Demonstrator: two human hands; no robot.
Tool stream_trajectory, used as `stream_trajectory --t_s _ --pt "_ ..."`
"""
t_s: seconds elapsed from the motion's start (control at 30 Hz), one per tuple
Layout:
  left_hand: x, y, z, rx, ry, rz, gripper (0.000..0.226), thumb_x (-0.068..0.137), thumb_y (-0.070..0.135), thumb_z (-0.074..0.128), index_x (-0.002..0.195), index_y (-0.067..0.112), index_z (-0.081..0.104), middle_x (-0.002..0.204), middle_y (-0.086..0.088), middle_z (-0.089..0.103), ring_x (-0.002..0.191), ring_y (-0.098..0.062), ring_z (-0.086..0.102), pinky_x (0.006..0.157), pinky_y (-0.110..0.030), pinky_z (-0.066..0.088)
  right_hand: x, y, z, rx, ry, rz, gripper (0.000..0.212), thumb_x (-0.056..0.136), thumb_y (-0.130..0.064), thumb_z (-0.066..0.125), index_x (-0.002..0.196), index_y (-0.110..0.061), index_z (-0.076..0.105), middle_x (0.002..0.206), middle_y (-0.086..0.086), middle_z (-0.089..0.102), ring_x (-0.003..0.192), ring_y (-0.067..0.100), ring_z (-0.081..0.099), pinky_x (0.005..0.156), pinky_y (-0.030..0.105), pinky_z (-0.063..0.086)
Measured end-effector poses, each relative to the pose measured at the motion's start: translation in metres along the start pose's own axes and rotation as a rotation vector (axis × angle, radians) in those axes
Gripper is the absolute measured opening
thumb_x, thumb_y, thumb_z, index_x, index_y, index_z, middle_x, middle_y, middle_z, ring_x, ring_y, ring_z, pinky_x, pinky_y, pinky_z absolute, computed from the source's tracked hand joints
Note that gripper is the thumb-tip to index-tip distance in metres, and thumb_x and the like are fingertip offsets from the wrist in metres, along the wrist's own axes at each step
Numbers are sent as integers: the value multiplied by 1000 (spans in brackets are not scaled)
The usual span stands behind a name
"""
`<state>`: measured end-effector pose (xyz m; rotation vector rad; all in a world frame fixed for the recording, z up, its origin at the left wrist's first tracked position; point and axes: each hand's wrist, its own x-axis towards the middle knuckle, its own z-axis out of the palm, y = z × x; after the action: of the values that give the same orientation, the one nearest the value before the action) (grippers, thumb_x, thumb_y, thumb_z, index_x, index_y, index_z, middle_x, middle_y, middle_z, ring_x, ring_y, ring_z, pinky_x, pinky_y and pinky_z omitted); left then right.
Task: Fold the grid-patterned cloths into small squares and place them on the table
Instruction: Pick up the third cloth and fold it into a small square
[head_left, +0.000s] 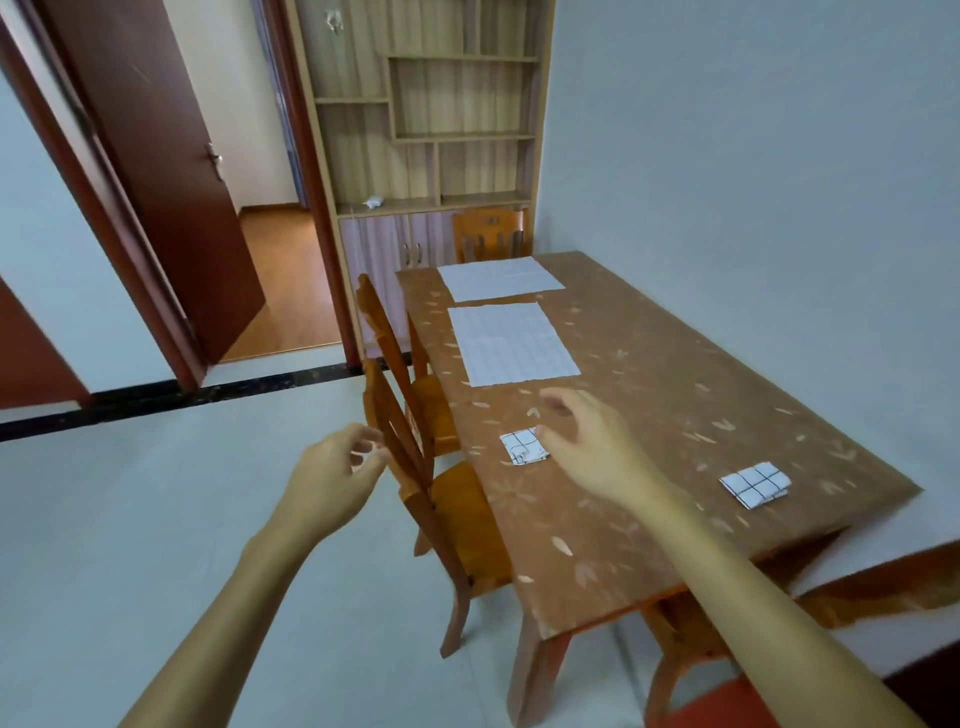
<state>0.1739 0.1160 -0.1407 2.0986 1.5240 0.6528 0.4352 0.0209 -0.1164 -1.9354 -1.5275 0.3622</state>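
Observation:
Two grid-patterned cloths lie folded into small squares on the brown table (675, 395): one folded cloth (523, 448) near the left edge, another folded cloth (756, 483) near the right front corner. Two unfolded cloths lie flat further back, the nearer spread cloth (511, 343) and the far spread cloth (498, 278). My right hand (587, 441) hovers just right of the left folded square, fingers loosely curled, holding nothing. My left hand (332, 478) hangs in the air left of the table, beside a chair back, fingers loosely curled and holding nothing.
Two wooden chairs (415, 467) stand tucked along the table's left side, another chair (488, 234) at the far end. A shelf cabinet (431, 130) stands behind. An open brown door (156, 182) is at left. Pale floor (208, 519) spreads left of the table.

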Motion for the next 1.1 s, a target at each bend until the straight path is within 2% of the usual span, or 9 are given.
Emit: stream_trajectory --t_s 0.13,0.23,0.33,0.6,0.73,1.1 --pt "44 -36 -17 57 -19 -28 32 100 35 56 127 19 61 124 -4 67 108 -19 64 91 -36 55 49 -17 42 42 -30 -1 45 98 -25 60 142 -22 49 144 -3 52 133 16 51 108 32 42" --pt "89 -55 -30 100 -48 -37 33 100 34 57 128 18 61 125 -5 67 109 -20 64 92 -36 55 90 -22 72 69 -48 11 46 98 -28 60 142 -25 49 146 -5 51 135 16 49 113 39 42" --pt "138 -60 -46 145 -104 -20 34 100 34 56 128 18 61 125 -5 67 109 -19 64 91 -33 53 133 -29 88 102 -73 45 46 98 -28 60 143 -25 48 147 -4 51 133 15 50 108 32 43" --pt "245 -74 -56 168 -149 25 33 100 35 55 129 20 60 128 -3 65 113 -18 63 95 -33 53 231 -52 115 72 -108 84 46 100 -28 56 145 -25 45 150 -4 47 137 13 47 109 29 41" --pt "293 -95 -54 154 -183 46 32 100 37 55 128 21 60 129 -2 65 112 -17 64 94 -32 54 270 -58 133 19 -113 116 45 101 -30 55 144 -27 45 150 -7 47 135 12 48 103 23 40" --pt "458 -179 -90 59 -257 206 29 100 33 57 126 22 62 125 1 66 109 -16 63 91 -29 51 393 -113 217 -30 4 255 47 99 -36 56 145 -32 44 150 -10 47 135 11 47 108 29 40"
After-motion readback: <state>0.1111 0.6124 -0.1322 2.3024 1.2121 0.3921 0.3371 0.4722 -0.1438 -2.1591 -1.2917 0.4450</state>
